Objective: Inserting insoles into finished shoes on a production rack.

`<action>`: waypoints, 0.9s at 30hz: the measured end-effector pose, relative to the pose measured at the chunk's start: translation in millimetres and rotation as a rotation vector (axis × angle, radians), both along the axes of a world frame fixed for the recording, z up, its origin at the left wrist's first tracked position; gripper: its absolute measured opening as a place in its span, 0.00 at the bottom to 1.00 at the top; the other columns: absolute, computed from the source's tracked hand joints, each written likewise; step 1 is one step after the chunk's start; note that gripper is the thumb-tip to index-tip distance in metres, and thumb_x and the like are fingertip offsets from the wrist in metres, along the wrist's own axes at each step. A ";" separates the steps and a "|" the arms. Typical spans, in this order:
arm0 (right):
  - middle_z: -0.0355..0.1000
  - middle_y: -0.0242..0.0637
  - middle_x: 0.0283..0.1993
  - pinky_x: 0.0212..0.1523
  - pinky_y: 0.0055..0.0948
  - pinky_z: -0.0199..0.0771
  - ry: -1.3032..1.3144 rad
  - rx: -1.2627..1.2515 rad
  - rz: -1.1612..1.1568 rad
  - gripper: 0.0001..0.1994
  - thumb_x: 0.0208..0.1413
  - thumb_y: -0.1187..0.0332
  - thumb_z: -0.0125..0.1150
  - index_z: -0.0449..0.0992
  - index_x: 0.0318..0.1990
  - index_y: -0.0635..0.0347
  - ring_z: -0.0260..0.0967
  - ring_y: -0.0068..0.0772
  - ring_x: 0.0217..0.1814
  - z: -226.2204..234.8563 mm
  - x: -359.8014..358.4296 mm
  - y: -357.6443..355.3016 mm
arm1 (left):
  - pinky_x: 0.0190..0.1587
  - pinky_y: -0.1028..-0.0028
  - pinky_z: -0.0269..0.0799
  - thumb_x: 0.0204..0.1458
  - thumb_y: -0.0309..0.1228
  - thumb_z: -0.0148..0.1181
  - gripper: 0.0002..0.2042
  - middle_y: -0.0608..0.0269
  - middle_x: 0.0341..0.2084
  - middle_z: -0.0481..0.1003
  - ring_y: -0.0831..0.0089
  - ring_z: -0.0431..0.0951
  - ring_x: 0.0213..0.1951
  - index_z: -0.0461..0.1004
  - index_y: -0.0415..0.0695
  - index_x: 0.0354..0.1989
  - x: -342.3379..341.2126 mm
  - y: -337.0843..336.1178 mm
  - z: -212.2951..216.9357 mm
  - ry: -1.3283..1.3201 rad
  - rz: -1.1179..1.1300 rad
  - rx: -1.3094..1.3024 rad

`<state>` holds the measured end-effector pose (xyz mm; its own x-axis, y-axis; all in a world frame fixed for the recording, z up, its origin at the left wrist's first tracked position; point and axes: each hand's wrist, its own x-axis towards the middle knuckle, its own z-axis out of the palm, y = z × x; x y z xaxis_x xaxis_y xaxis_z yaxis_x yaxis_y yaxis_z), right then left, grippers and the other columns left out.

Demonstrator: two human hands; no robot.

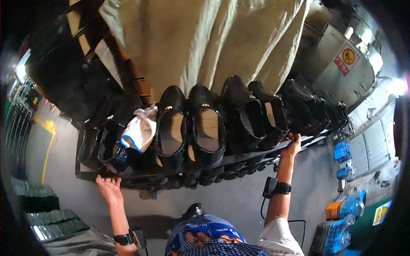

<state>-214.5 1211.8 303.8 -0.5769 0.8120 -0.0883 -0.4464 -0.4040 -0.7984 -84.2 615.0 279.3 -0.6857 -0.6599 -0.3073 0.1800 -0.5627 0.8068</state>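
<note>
A dark metal rack carries a row of several black leather shoes, toes pointing away from me. My left hand grips the rack's near edge at its left end. At the right end, my right hand reaches up and holds the same near edge beside the last shoes. Both wrists wear black bands with small devices. A white work glove with a blue cuff lies on the shoes at the left.
A large beige cloth hangs above the shoes. A grey metal machine with a red and yellow warning sign stands at upper right. Blue packages lie at right, dark green stacks at lower left.
</note>
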 end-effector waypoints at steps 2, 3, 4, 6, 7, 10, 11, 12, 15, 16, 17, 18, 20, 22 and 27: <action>0.65 0.33 0.21 0.19 0.26 0.60 0.006 -0.094 0.002 0.13 0.51 0.59 0.51 0.67 0.26 0.61 0.57 0.27 0.18 5.6 -4.0 5.1 | 0.40 0.72 0.63 0.51 0.49 0.42 0.19 0.67 0.39 0.67 0.75 0.66 0.39 0.63 0.48 0.42 -1.1 -0.3 -6.4 0.009 0.011 0.024; 0.64 0.33 0.21 0.19 0.25 0.60 -0.004 -0.129 0.018 0.13 0.51 0.59 0.51 0.67 0.25 0.60 0.58 0.27 0.18 5.7 -1.0 8.8 | 0.40 0.72 0.64 0.51 0.51 0.42 0.22 0.66 0.39 0.67 0.74 0.67 0.38 0.62 0.47 0.45 -6.1 10.5 0.5 0.038 0.009 -0.015; 0.64 0.32 0.21 0.19 0.25 0.61 -0.033 -0.119 -0.003 0.13 0.52 0.60 0.51 0.65 0.23 0.59 0.59 0.27 0.19 11.6 0.2 0.6 | 0.40 0.71 0.64 0.50 0.51 0.42 0.23 0.66 0.39 0.67 0.74 0.67 0.37 0.62 0.46 0.46 -6.7 10.4 3.2 0.049 0.014 -0.022; 0.66 0.34 0.24 0.21 0.26 0.64 0.012 -0.015 -0.081 0.12 0.52 0.63 0.50 0.68 0.27 0.64 0.63 0.29 0.23 -1.9 -2.7 32.9 | 0.39 0.71 0.65 0.50 0.52 0.43 0.24 0.65 0.39 0.67 0.73 0.68 0.37 0.62 0.46 0.47 -18.3 13.8 -8.7 0.077 -0.019 -0.007; 0.66 0.35 0.25 0.22 0.27 0.65 -0.028 0.029 -0.126 0.12 0.52 0.63 0.50 0.69 0.29 0.66 0.64 0.30 0.24 2.8 -1.4 23.1 | 0.39 0.70 0.65 0.50 0.52 0.43 0.23 0.64 0.39 0.68 0.73 0.68 0.36 0.62 0.45 0.46 -17.6 11.5 -8.3 0.084 -0.027 -0.007; 0.67 0.37 0.26 0.24 0.28 0.65 -0.117 0.143 -0.115 0.13 0.51 0.62 0.52 0.69 0.29 0.67 0.62 0.30 0.23 -1.7 -4.8 15.1 | 0.36 0.70 0.66 0.51 0.51 0.43 0.22 0.63 0.35 0.69 0.72 0.70 0.33 0.63 0.45 0.43 -11.4 5.7 -7.1 0.084 -0.010 -0.042; 0.66 0.35 0.23 0.25 0.27 0.65 -0.095 0.146 -0.104 0.12 0.51 0.63 0.52 0.68 0.27 0.64 0.61 0.28 0.22 -5.0 -5.5 18.1 | 0.35 0.71 0.67 0.52 0.50 0.43 0.21 0.64 0.33 0.70 0.72 0.70 0.31 0.63 0.44 0.42 -12.7 6.1 -6.3 0.094 -0.015 -0.062; 0.65 0.36 0.22 0.25 0.27 0.65 -0.155 0.206 -0.135 0.13 0.51 0.63 0.52 0.68 0.26 0.66 0.61 0.28 0.21 -6.3 -5.8 26.0 | 0.31 0.72 0.68 0.52 0.48 0.43 0.19 0.65 0.28 0.70 0.73 0.70 0.28 0.64 0.44 0.39 -19.3 18.8 2.0 0.120 0.023 -0.037; 0.65 0.36 0.22 0.23 0.28 0.64 -0.069 0.165 -0.060 0.14 0.50 0.63 0.52 0.68 0.25 0.67 0.61 0.28 0.21 -2.8 -9.0 5.6 | 0.27 0.72 0.70 0.53 0.47 0.44 0.17 0.65 0.26 0.70 0.74 0.70 0.25 0.64 0.44 0.35 -13.6 7.2 -4.3 0.113 0.073 -0.078; 0.65 0.36 0.21 0.22 0.28 0.63 -0.115 0.181 -0.061 0.15 0.50 0.62 0.52 0.68 0.23 0.68 0.61 0.28 0.20 0.9 -6.9 6.8 | 0.27 0.73 0.70 0.53 0.47 0.43 0.17 0.64 0.27 0.70 0.74 0.71 0.26 0.64 0.43 0.36 -15.3 10.1 -4.7 0.132 0.058 -0.096; 0.65 0.36 0.21 0.22 0.28 0.63 -0.115 0.182 -0.050 0.15 0.50 0.62 0.52 0.68 0.23 0.68 0.61 0.28 0.20 2.2 -7.9 4.6 | 0.27 0.73 0.70 0.53 0.47 0.43 0.17 0.64 0.27 0.70 0.74 0.71 0.26 0.64 0.43 0.36 -11.7 9.9 -4.3 0.131 0.069 -0.097; 0.65 0.35 0.20 0.22 0.29 0.63 -0.166 0.210 -0.071 0.16 0.49 0.61 0.52 0.68 0.23 0.68 0.61 0.28 0.19 6.6 -8.1 6.3 | 0.27 0.73 0.70 0.53 0.47 0.43 0.18 0.64 0.27 0.70 0.73 0.71 0.26 0.65 0.43 0.36 -14.1 13.7 -1.7 0.106 0.088 -0.082; 0.66 0.35 0.19 0.22 0.28 0.64 -0.209 0.232 -0.099 0.17 0.48 0.60 0.53 0.68 0.20 0.69 0.62 0.28 0.19 11.1 -10.7 6.7 | 0.26 0.73 0.70 0.53 0.47 0.43 0.18 0.63 0.26 0.71 0.73 0.72 0.26 0.65 0.42 0.35 -13.2 16.1 0.0 0.050 0.115 -0.072; 0.67 0.42 0.22 0.21 0.31 0.66 -0.185 0.267 -0.112 0.21 0.48 0.59 0.51 0.66 0.24 0.78 0.62 0.34 0.19 8.6 -16.0 18.5 | 0.24 0.73 0.70 0.53 0.46 0.43 0.18 0.62 0.25 0.70 0.73 0.72 0.25 0.65 0.41 0.34 -9.5 19.5 -1.6 0.066 0.092 -0.110; 0.66 0.40 0.20 0.19 0.30 0.64 -0.155 0.295 -0.096 0.20 0.50 0.59 0.51 0.67 0.23 0.74 0.61 0.32 0.17 6.9 -27.6 15.0 | 0.24 0.73 0.70 0.52 0.46 0.43 0.18 0.62 0.24 0.69 0.74 0.70 0.23 0.64 0.41 0.35 3.2 24.3 -2.8 0.082 0.154 -0.137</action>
<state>-242.0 1226.8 310.6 -0.4952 0.8653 0.0778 -0.3358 -0.1080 -0.9357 -81.0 639.3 276.5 -0.5926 -0.7905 -0.1549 0.3231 -0.4094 0.8532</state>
